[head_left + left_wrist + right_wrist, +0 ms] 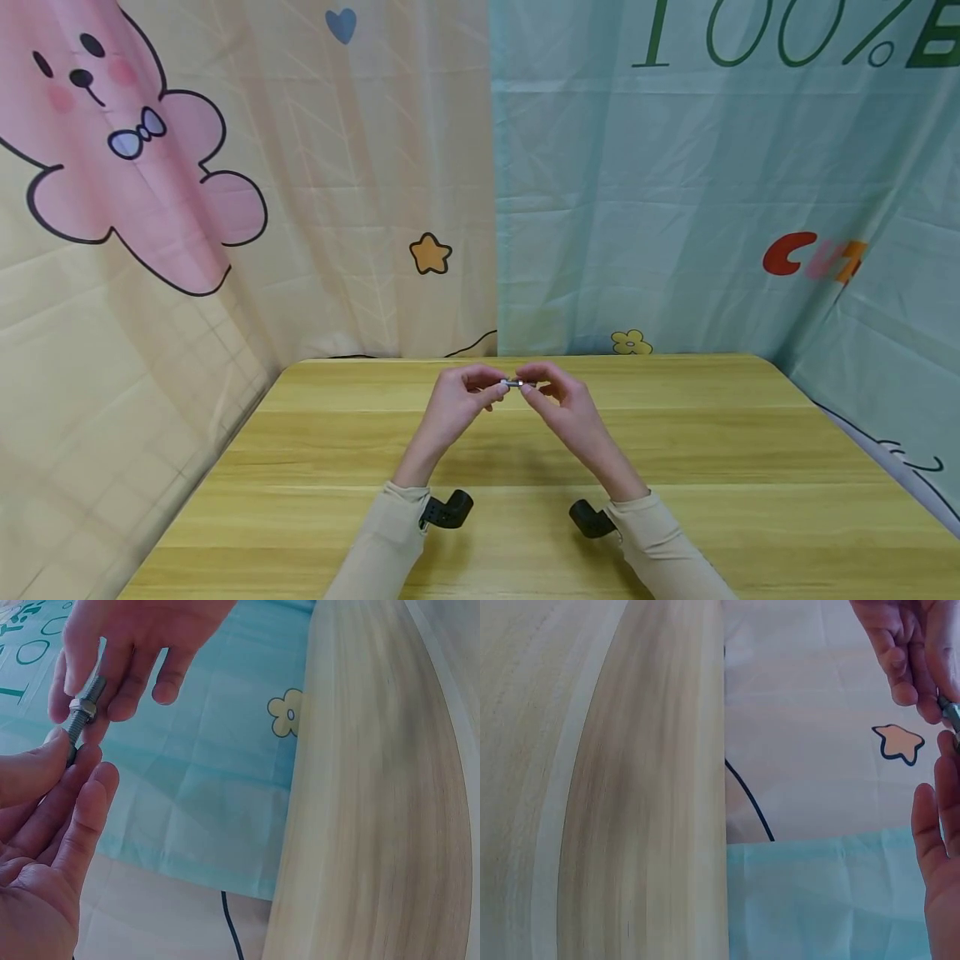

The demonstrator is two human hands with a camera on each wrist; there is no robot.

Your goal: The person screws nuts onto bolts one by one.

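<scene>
A silver metal bolt (76, 726) is held up above the table between both hands, with a hex nut (83, 709) partway along its thread. My left hand (459, 400) pinches the bolt at its head end between thumb and fingers; the head is mostly hidden by them. From the other side my right hand (557, 401) has its thumb and fingers around the nut, the thumb tip right at its edge. The bolt's threaded end points in among the right fingers. Only part of the bolt shows at the edge of the right wrist view.
Beneath the hands lies a wooden table (315, 467), its far edge close to a printed curtain (637, 208). Another stretch of curtain (90, 375) hangs along the left side. Black wrist cameras (450, 510) jut inward from both sleeves.
</scene>
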